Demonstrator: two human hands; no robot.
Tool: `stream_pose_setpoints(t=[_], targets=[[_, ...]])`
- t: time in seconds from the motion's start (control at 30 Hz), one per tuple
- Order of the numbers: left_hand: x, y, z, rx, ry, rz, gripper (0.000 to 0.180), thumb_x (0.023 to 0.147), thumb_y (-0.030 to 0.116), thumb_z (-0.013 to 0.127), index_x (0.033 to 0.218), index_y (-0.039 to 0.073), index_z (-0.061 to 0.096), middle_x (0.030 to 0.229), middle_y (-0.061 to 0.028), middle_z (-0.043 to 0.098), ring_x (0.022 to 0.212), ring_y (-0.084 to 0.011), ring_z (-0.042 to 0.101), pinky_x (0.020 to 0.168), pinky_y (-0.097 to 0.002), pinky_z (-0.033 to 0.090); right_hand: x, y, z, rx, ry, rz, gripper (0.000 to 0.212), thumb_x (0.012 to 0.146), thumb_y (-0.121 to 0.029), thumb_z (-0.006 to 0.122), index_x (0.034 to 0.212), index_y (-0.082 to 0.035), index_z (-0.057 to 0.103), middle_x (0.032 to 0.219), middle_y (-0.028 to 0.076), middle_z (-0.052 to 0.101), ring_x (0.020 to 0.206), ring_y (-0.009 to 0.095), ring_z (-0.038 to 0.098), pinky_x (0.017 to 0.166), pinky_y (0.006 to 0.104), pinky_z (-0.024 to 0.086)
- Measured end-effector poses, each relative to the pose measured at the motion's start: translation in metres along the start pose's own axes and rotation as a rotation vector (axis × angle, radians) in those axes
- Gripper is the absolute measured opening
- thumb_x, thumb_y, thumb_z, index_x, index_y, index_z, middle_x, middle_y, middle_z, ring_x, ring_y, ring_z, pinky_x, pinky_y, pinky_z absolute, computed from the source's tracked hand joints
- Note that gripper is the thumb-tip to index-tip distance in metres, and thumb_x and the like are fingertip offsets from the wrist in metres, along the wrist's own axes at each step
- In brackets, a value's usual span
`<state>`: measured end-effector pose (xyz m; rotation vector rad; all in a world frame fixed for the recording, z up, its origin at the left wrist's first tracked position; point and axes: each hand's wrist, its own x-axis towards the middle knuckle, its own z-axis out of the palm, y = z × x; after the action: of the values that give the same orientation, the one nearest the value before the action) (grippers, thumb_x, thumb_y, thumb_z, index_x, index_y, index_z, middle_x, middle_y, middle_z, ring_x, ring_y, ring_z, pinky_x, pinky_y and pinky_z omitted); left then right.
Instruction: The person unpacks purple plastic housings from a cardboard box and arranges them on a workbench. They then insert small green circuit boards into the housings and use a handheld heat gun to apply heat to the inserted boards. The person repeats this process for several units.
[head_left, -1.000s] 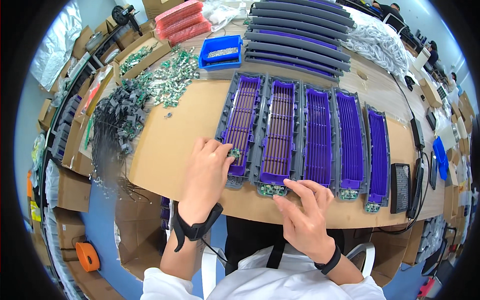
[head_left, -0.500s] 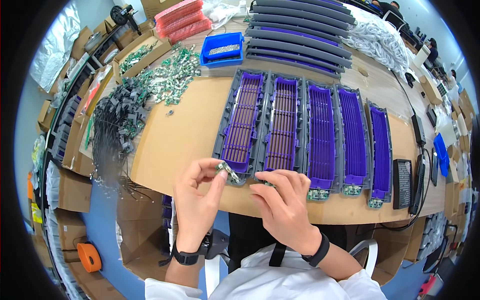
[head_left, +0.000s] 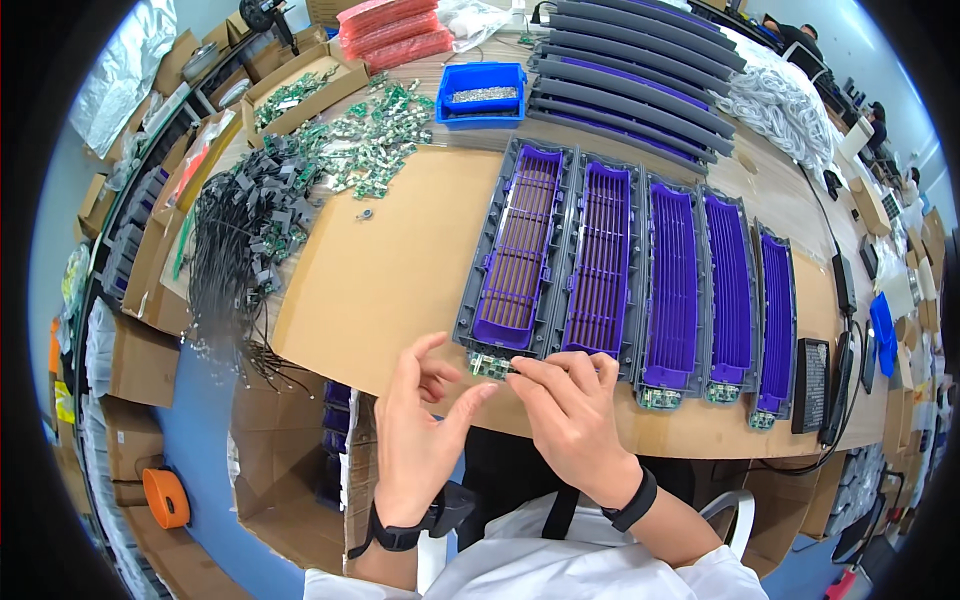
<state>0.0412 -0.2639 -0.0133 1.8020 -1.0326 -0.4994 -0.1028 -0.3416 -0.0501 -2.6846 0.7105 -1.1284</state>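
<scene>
A small green circuit board [head_left: 490, 366] sits at the near end of the leftmost grey-and-purple slatted housing [head_left: 508, 318]. My right hand [head_left: 578, 425] pinches the board's right end between thumb and fingertips. My left hand [head_left: 415, 440] is open just left of it; its thumb tip comes close to the board's lower edge, and whether it touches I cannot tell. Beside this housing lie several like it in a row, among them a second housing [head_left: 597, 262] whose near end my right hand partly covers. Green boards also show at the near ends of the right-hand housings, such as one board [head_left: 660, 399].
Loose circuit boards [head_left: 385, 130] and black cabled parts [head_left: 240, 215] are heaped at the left. Farther back stand a blue bin of small metal pieces [head_left: 480, 95] and stacked grey panels [head_left: 630, 85]. A cardboard sheet [head_left: 380, 255] covers the near table; a black cable [head_left: 850, 370] runs right.
The circuit board has gone from my left hand to the leftmost housing's near end, where my right hand grips it. My left fingers have spread. The whole view has shifted slightly.
</scene>
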Motion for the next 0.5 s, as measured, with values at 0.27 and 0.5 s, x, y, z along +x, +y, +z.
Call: stream_pose_setpoints(t=[0.27,0.5], targets=[[0.026,-0.018,-0.007,0.41,-0.109,0.444,0.037,0.065,0.002,0.078,0.101,0.008,0.069,0.126,-0.0077,0.061,0.119,-0.0323,0.049,0.098,-0.041,0.044,0.004,-0.002,0.008,-0.137,-0.036,0.0,0.026,0.07,-0.008,0.067,0.095,0.0,0.069,0.107,0.005,0.066,0.092,0.02,0.055,0.079,0.0429,0.033],[0.034,-0.029,-0.003,0.344,-0.16,0.467,0.028,0.069,-0.002,0.074,0.095,0.006,0.07,0.127,-0.0073,0.061,0.126,-0.0341,0.048,0.101,-0.042,0.044,0.001,-0.003,0.015,-0.204,-0.001,0.034,0.025,0.07,-0.009,0.067,0.094,-0.001,0.071,0.11,0.004,0.066,0.094,0.021,0.054,0.08,0.0428,0.031]])
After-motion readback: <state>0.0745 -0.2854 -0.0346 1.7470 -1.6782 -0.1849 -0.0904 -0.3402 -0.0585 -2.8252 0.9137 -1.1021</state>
